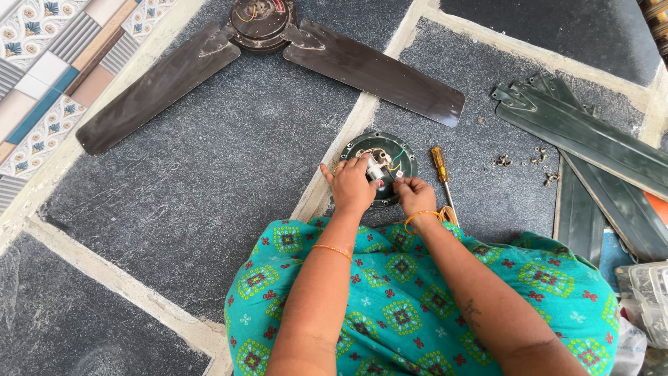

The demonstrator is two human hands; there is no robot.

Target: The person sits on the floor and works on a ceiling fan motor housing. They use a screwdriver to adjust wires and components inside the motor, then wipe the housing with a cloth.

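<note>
A round dark green fan motor housing (402, 150) lies open on the grey stone floor, with coloured wires and a small white cylindrical part (376, 168) showing inside. My left hand (350, 185) rests on its left side, fingers curled around the white part. My right hand (415, 194) is at the housing's lower right edge, fingertips pinched on the wires beside the white part. Both wrists carry thin orange bangles. What the fingers hold underneath is hidden.
A yellow-handled screwdriver (440, 169) lies just right of the housing. Loose screws (523, 160) are scattered further right, near several stacked green fan blades (591, 139). A brown fan (263, 24) with blades lies at the top. Clear plastic containers (647, 299) sit at the right edge.
</note>
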